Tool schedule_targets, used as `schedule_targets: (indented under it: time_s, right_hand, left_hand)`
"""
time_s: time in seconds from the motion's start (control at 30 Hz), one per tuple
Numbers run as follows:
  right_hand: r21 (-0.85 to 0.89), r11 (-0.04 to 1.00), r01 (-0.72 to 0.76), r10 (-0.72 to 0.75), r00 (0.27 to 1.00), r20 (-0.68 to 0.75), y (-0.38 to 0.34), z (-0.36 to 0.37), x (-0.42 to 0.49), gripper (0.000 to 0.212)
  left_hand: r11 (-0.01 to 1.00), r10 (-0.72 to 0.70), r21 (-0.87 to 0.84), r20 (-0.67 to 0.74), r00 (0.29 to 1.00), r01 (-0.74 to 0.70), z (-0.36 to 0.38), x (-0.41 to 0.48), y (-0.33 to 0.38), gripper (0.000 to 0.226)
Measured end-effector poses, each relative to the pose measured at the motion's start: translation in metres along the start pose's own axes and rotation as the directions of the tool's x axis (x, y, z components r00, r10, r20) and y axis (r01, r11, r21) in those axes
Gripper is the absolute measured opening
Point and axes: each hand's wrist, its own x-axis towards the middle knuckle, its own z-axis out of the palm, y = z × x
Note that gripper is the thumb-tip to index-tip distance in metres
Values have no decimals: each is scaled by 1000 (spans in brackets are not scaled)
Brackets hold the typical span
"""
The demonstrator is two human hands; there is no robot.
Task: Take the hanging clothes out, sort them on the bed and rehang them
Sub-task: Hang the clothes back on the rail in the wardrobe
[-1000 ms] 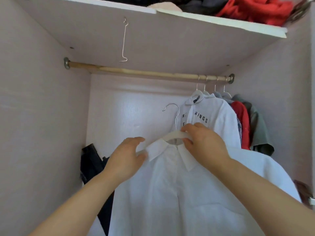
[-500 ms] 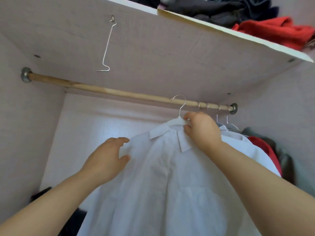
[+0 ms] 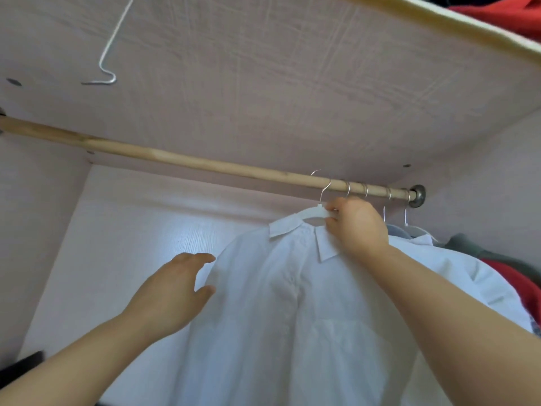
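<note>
- Head view, right hand (image 3: 355, 227): raised just below the wooden rod (image 3: 175, 158), fingers and thumb pinching the white hanger (image 3: 311, 213) at its neck.
- Left hand (image 3: 175, 288): fingers loosely spread, holding nothing, placed at the shoulder of the white shirt (image 3: 292, 317). The thumb is at the fabric edge; whether it touches cannot be told.
- White shirt: carried on the white hanger, collar up, front pocket visible, draped below the right forearm.
- Hanger hook (image 3: 325, 190): metal, crossing the rod near its right end.
- Other hangers (image 3: 405, 212): hooked on the rod between the right hand and the rod bracket (image 3: 417, 194).
- Red garment (image 3: 524, 285) and grey-green garment (image 3: 468, 247): hanging at far right behind the shirt.
- Shelf (image 3: 292, 83): directly above the rod, with a bent wire hook (image 3: 108, 54) hanging from its underside.
</note>
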Motion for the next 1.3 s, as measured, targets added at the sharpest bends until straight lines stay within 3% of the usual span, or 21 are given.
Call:
schedule_targets:
  time_s: [0.37,0.53,0.67,0.77,0.83,0.97,1.07,1.17,1.3]
  right_hand:
    - [19,992,122,-121,992,-35,6,26,-10,37]
    - [-51,991,124,-127,990,-59,3,30,-27,41]
    - [-153,964,216,-236,962,-135,-10,39,-73,44]
    - [-33,935,354,-355,924,-141,-33,58,-136,45]
    - [52,907,419,-415,907,-68,-51,77,-193,47]
    - [235,888,394,-450,849,277,-92,112,-313,52]
    - [375,894,247,-432,698,571,-124,127,-398,49]
    - [482,858,179,-488,579,654,-153,136,-477,48]
    - [573,805,154,-584,373,721,-186,135,-564,50]
  left_hand:
    - [1000,-15,4,36,999,15,22,2,-3,52]
    - [1000,-29,-8,48,998,30,21,-10,-6,52]
    - [997,-59,-51,96,994,64,25,-44,-19,52]
    - [990,-115,-61,171,979,127,31,-93,-34,53]
    - [981,-181,-27,235,955,192,36,-136,-47,54]
    - [935,-355,160,397,846,317,41,-238,-72,59]
    - [866,-501,284,485,717,412,35,-319,-87,58]
    - [814,-580,353,537,612,462,22,-405,-96,55]
    - [698,-704,461,584,405,549,-3,-508,-94,60]
